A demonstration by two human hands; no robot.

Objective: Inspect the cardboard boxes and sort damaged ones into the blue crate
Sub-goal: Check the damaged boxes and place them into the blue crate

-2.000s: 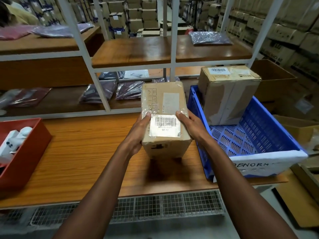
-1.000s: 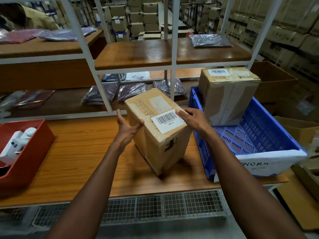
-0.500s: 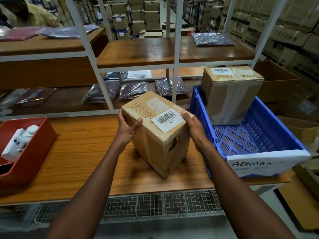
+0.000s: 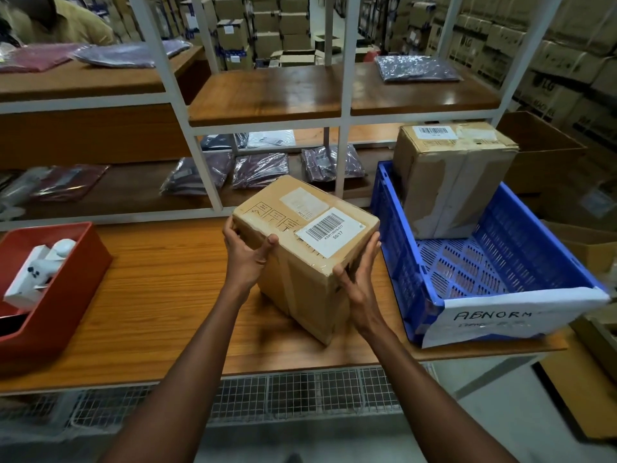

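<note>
Tilted further, taped box (image 4: 302,259) gripped by both hands; blue crate (image 4: 500,275) holds torn box (image 4: 450,178).

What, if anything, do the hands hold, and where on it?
A taped cardboard box: left hand on its left upper edge, right hand at its right near corner.
</note>
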